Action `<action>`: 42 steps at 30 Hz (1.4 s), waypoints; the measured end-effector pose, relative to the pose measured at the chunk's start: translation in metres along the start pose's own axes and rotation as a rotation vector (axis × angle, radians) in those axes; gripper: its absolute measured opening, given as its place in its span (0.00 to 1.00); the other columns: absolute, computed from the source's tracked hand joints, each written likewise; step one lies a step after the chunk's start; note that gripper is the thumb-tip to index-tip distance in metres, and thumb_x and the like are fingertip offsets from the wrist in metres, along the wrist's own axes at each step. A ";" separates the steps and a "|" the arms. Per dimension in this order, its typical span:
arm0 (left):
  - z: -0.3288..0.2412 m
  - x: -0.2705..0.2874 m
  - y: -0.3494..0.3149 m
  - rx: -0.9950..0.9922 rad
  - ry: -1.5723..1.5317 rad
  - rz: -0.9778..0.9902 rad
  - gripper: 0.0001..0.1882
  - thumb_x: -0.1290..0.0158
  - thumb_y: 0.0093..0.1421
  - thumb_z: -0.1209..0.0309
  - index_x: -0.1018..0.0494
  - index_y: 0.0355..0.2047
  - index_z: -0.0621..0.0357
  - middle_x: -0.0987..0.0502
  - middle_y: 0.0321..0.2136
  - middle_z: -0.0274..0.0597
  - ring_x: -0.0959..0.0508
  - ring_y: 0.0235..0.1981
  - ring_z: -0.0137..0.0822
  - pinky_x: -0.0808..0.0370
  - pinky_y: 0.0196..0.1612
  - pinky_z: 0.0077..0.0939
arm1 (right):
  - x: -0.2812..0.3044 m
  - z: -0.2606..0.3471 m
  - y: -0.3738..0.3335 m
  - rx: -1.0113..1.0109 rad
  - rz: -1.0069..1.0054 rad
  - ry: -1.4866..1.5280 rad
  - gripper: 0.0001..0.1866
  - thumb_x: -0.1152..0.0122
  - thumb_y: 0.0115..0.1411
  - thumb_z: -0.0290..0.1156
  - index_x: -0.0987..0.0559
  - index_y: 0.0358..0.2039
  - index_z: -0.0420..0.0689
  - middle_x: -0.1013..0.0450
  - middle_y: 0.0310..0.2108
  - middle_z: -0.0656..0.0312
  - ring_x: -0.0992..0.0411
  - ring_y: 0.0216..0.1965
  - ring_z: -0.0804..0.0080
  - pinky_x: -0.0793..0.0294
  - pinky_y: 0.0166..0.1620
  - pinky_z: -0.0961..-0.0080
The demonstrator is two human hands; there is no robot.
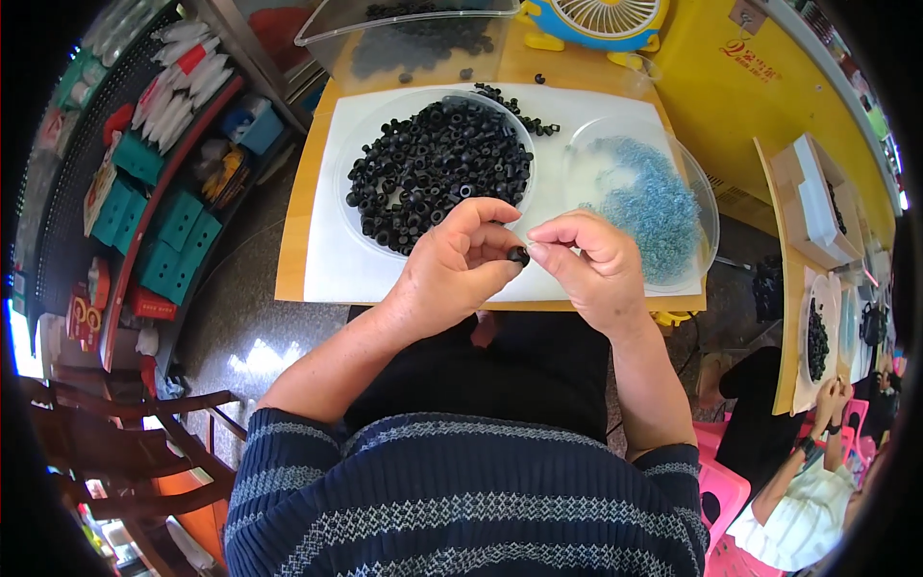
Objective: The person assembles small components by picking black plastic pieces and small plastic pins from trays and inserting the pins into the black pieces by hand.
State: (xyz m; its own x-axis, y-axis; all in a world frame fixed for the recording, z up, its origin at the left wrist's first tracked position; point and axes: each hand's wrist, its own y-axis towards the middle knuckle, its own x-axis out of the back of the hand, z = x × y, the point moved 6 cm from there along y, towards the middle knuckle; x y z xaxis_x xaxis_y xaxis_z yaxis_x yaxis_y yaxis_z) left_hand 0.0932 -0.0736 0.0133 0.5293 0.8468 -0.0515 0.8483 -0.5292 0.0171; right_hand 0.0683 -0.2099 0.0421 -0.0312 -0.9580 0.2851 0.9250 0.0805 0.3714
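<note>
My left hand (447,264) pinches a small round black part (519,256) between thumb and forefinger. Close beside it, my right hand (601,269) has its thumb and forefinger pressed together; a tiny pale piece seems to show at the tips, too small to name. Both hands are over the near edge of a white sheet. Just beyond them, a clear round tray (339,183) holds a heap of small black ring-shaped parts (437,159). Right of it, a second clear tray (712,216) holds many tiny translucent blue pieces (654,221).
A clear bin (322,37) with more black parts stands at the far left of the table. A blue and yellow fan (606,21) is behind it to the right. Shelves (192,125) line the left. Another person (803,500) works at a table on the right.
</note>
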 end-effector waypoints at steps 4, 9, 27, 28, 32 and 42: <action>0.002 -0.003 -0.002 0.008 -0.035 0.024 0.20 0.50 0.51 0.80 0.41 0.45 0.62 0.28 0.33 0.39 0.28 0.34 0.23 0.30 0.33 0.16 | -0.005 0.005 -0.002 0.053 0.009 -0.102 0.03 0.42 0.48 0.22 0.24 0.26 0.39 0.30 0.21 0.61 0.31 0.23 0.74 0.33 0.26 0.81; 0.003 0.003 -0.007 0.031 -0.048 -0.011 0.20 0.50 0.51 0.80 0.41 0.45 0.61 0.28 0.33 0.38 0.28 0.34 0.23 0.30 0.31 0.15 | -0.016 0.016 -0.010 0.196 0.030 -0.202 0.06 0.43 0.50 0.23 0.24 0.30 0.39 0.30 0.22 0.60 0.30 0.24 0.73 0.32 0.28 0.80; 0.017 0.106 -0.078 0.013 -0.147 -0.316 0.04 0.52 0.54 0.80 0.30 0.32 0.63 0.27 0.26 0.37 0.26 0.29 0.27 0.27 0.35 0.20 | -0.048 -0.018 0.039 0.152 0.154 -0.408 0.06 0.46 0.49 0.24 0.25 0.30 0.41 0.29 0.26 0.58 0.30 0.28 0.66 0.31 0.32 0.76; 0.016 0.107 -0.077 0.012 -0.152 -0.316 0.04 0.52 0.54 0.80 0.30 0.32 0.63 0.27 0.26 0.37 0.26 0.29 0.27 0.27 0.35 0.20 | -0.054 -0.019 0.042 0.198 0.192 -0.480 0.05 0.46 0.49 0.23 0.24 0.29 0.41 0.29 0.26 0.58 0.30 0.29 0.64 0.31 0.33 0.75; 0.017 0.112 -0.077 -0.007 -0.163 -0.314 0.04 0.52 0.55 0.79 0.30 0.32 0.63 0.27 0.26 0.37 0.26 0.29 0.26 0.27 0.35 0.20 | -0.077 -0.029 0.052 0.242 0.294 -0.540 0.05 0.47 0.48 0.24 0.25 0.28 0.41 0.30 0.25 0.58 0.31 0.30 0.62 0.31 0.34 0.72; 0.028 0.115 -0.073 0.103 -0.258 -0.269 0.07 0.50 0.53 0.79 0.31 0.34 0.64 0.27 0.29 0.37 0.25 0.30 0.27 0.27 0.36 0.19 | -0.100 -0.031 0.068 0.195 0.390 -0.822 0.08 0.47 0.48 0.25 0.26 0.31 0.44 0.33 0.26 0.58 0.32 0.33 0.60 0.32 0.36 0.68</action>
State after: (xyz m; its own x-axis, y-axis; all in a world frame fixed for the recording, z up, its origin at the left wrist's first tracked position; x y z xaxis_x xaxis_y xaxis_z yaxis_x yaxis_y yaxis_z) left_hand 0.0916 0.0610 -0.0221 0.2561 0.9220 -0.2904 0.9438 -0.3035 -0.1312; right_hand 0.1460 -0.1172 0.0118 -0.0591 -0.3636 0.9297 0.8486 0.4722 0.2386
